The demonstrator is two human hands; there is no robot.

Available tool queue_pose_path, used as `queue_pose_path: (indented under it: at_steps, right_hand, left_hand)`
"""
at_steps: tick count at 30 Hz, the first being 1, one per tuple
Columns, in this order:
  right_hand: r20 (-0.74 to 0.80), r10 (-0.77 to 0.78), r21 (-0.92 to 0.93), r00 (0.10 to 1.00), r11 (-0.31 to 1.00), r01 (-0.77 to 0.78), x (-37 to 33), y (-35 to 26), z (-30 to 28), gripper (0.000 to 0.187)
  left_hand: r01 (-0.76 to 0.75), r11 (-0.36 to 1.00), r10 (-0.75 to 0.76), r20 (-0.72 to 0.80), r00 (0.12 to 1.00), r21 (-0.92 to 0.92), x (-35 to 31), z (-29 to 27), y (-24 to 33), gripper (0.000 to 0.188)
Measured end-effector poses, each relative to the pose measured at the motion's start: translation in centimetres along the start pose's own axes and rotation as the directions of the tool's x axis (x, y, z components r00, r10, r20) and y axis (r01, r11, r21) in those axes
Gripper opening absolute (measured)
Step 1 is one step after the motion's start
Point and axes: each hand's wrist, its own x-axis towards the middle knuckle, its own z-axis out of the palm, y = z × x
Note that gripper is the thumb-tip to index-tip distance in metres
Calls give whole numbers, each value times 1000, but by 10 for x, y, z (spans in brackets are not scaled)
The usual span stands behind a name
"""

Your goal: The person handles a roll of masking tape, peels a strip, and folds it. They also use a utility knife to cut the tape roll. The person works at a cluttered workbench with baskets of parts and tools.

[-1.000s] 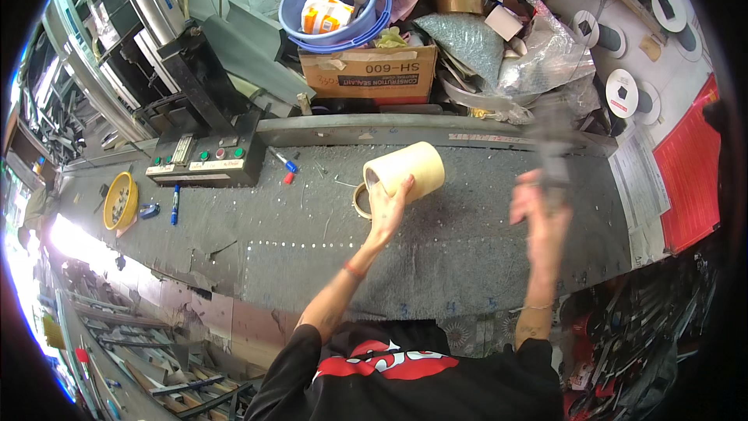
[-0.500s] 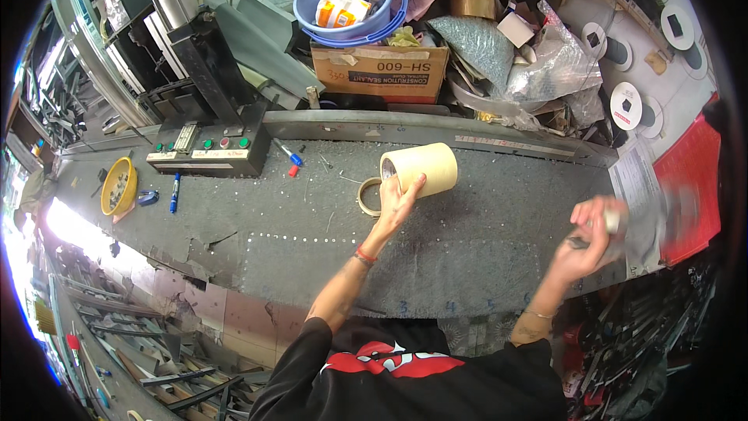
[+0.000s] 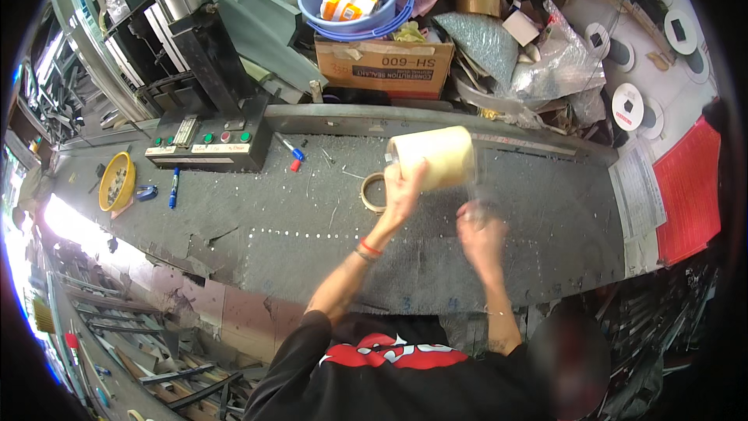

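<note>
My left hand (image 3: 403,189) grips a wide pale yellow roll of tape (image 3: 438,157) by its left end, holding it tilted above the bench. My right hand (image 3: 481,235) is just below the roll's right end, its fingers curled and blurred by motion. Something small and dark seems to be in those fingers; I cannot make out what. Beside the roll's right edge runs a faint, see-through strip, too smeared to name. A narrow brown tape ring (image 3: 364,195) stands on the bench to the left of my left hand.
On the grey bench (image 3: 312,265) lie a blue marker (image 3: 174,189), a yellow bowl of small parts (image 3: 118,181) and a red cap (image 3: 295,165). A black machine with buttons (image 3: 206,154) stands behind. Farther back are a cardboard box (image 3: 382,70), blue buckets (image 3: 343,23) and a red sheet (image 3: 687,187).
My right hand has swung left from the bench's right side to beneath the roll. The roll in my left hand has shifted slightly right and up.
</note>
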Motion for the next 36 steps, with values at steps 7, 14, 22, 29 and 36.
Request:
queue_pose_path:
  at_steps: [7,14,22,29,36]
  right_hand:
    - [-227,128,114,965,988,-104,65,-64,-46,11]
    - [386,807,36,446,470,-882,-10,11,28,15]
    - [-183,-113,449,977,874,185,49,-51,-27,20]
    - [168,700,-244,694,711,-659,-8,39,-29,14]
    - [-277,-420,-279,864,896,346,50,-43,-46,16]
  left_hand:
    - [-58,970,89,-124,988,235,-1,-16,3,41]
    - [-8,970,-35,-175,984,-241,-6,-14,18,32]
    - [-61,998,58,-211,976,-9,6,-21,21,35]
    - [-108,991,91,-202,975,-75,5,-26,28,33]
    - [-61,995,39,-268,963,-75,0,-25,4,35]
